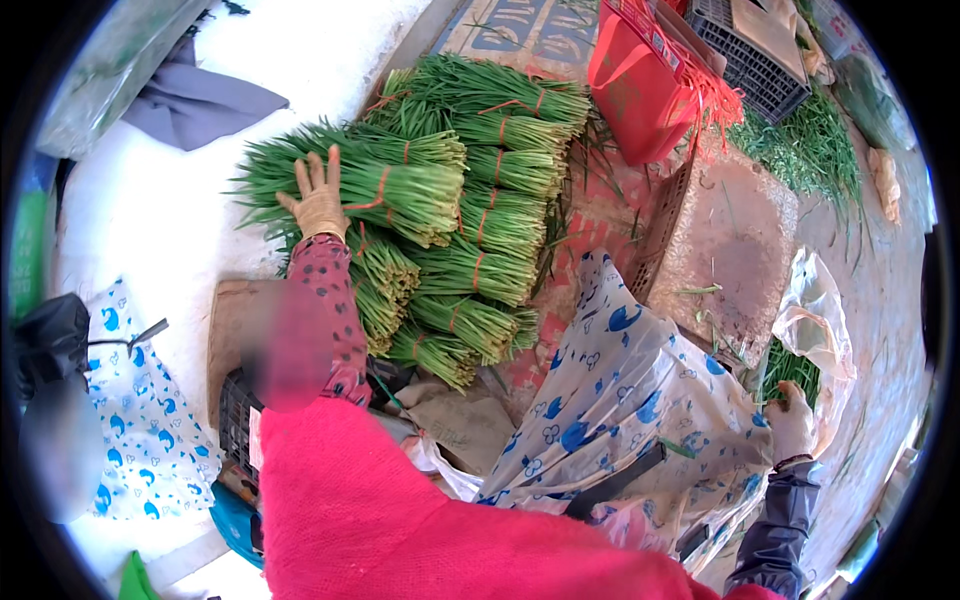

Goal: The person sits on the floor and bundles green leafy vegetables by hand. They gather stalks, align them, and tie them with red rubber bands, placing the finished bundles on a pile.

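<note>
My left hand, in a tan glove below a polka-dot sleeve, lies with its fingers spread on the leafy side of a bundle of Chinese chives tied with an orange-red band. That bundle tops a pile of similar banded chive bundles, their pale cut ends facing right. At the lower right, my right hand, in a pale glove stained at the fingers, is at a clear plastic bag with loose green leaves inside. Its fingers are curled, but what they grip is unclear.
A plastic sheet with blue dolphin prints spreads before me. Beyond it stand a crate topped with a stained board, a red bag with red ties, and a black crate. A co-worker's printed apron shows at left.
</note>
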`<state>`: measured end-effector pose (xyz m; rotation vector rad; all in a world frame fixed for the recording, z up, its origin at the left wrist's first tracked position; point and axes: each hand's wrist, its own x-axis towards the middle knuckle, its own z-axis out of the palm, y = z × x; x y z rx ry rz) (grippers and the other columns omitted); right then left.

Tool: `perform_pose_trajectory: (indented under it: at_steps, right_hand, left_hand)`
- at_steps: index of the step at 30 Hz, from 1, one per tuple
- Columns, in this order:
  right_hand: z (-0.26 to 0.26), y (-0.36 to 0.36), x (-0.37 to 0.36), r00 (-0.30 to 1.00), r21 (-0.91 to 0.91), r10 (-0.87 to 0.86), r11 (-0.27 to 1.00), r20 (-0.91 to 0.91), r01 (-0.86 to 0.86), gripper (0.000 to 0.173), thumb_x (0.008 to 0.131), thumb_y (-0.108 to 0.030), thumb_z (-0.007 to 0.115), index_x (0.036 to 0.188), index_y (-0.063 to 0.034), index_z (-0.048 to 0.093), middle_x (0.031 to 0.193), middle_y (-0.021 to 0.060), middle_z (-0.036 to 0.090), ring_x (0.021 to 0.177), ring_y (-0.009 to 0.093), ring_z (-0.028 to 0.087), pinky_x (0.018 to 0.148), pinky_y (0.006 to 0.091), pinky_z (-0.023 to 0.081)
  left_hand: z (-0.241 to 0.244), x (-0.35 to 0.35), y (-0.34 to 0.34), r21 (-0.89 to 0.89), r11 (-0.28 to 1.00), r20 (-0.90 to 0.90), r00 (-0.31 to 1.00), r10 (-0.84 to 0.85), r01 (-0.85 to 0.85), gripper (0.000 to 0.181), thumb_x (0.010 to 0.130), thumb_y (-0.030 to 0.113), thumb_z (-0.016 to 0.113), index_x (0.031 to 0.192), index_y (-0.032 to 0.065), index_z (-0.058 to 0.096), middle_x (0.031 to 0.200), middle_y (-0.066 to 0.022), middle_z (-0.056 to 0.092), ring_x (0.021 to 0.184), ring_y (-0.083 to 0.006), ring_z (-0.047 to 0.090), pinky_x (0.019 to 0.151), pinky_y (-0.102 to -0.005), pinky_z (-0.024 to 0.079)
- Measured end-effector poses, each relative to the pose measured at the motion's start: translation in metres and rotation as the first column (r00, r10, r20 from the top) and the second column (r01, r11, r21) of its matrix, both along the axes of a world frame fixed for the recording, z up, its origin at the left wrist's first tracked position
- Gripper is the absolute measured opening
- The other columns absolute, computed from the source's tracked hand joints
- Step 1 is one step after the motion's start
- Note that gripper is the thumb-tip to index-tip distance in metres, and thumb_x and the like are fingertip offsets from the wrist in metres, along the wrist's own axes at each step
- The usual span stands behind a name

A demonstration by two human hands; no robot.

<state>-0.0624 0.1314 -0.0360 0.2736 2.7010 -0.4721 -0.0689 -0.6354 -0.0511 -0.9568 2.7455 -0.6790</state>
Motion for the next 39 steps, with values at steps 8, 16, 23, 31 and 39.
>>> perform_pose_trajectory:
  at_steps: [8, 16, 23, 31, 39]
  right_hand:
    - [-0.019, 0.011, 0.016, 0.999, -0.022, -0.009, 1.0, 0.039, 0.01, 0.039, 0.079, 0.001, 0.06, 0.118, 0.0043, 0.061, 0.125, 0.0158, 0.062, 0.091, 0.026, 0.066, 0.083, 0.0331, 0.052]
    - [-0.021, 0.049, 0.041, 0.967, -0.079, -0.253, 0.964, 0.031, 0.255, 0.039, 0.083, 0.004, 0.057, 0.122, 0.0016, 0.06, 0.114, 0.008, 0.063, 0.092, 0.015, 0.06, 0.082, 0.0281, 0.049]
    - [0.008, -0.004, 0.025, 0.989, 0.05, -0.102, 0.994, 0.111, 0.097, 0.033, 0.083, -0.016, 0.064, 0.111, 0.0019, 0.064, 0.11, 0.0208, 0.066, 0.099, 0.036, 0.066, 0.086, 0.0409, 0.052]
    - [0.023, 0.013, 0.02, 0.985, 0.171, -0.131, 0.979, 0.109, 0.111, 0.038, 0.086, -0.023, 0.063, 0.12, -0.0052, 0.065, 0.118, 0.0166, 0.065, 0.105, 0.034, 0.065, 0.091, 0.0396, 0.051]
    - [0.039, 0.069, 0.093, 0.914, 0.168, -0.404, 0.904, 0.04, 0.392, 0.039, 0.089, -0.022, 0.061, 0.125, -0.0067, 0.063, 0.113, 0.0152, 0.067, 0.102, 0.032, 0.066, 0.091, 0.0382, 0.051]
  left_hand:
    - [-0.107, -0.03, 0.027, 0.224, 0.974, 0.058, 0.998, -0.031, 0.017, 0.097, 0.087, 0.002, 0.062, 0.16, 0.0289, 0.005, 0.166, -0.0046, 0.014, 0.153, -0.0268, 0.013, 0.114, -0.0662, 0.02]
    - [-0.155, -0.063, 0.049, 0.218, 0.922, 0.006, 0.945, -0.328, 0.319, 0.099, 0.083, -0.003, 0.057, 0.16, 0.0219, 0.0, 0.164, -0.0111, 0.021, 0.152, -0.0269, 0.017, 0.115, -0.0662, 0.019]
    - [-0.221, -0.136, 0.0, 0.523, 0.851, 0.218, 0.956, -0.198, 0.057, 0.05, 0.102, 0.028, 0.042, 0.149, 0.0144, 0.033, 0.152, -0.0106, 0.038, 0.138, -0.0261, 0.039, 0.114, -0.0403, 0.032]
    - [-0.208, -0.109, 0.021, 0.604, 0.794, 0.157, 0.987, -0.033, -0.069, 0.059, 0.105, 0.037, 0.041, 0.158, 0.0202, 0.021, 0.163, -0.0089, 0.02, 0.149, -0.0287, 0.019, 0.116, -0.0493, 0.03]
    - [-0.173, -0.103, 0.087, -0.026, 0.986, 0.546, 0.829, -0.124, 0.165, 0.061, 0.106, 0.036, 0.038, 0.16, 0.0206, 0.014, 0.166, -0.0092, 0.007, 0.153, -0.0312, 0.005, 0.123, -0.0528, 0.013]
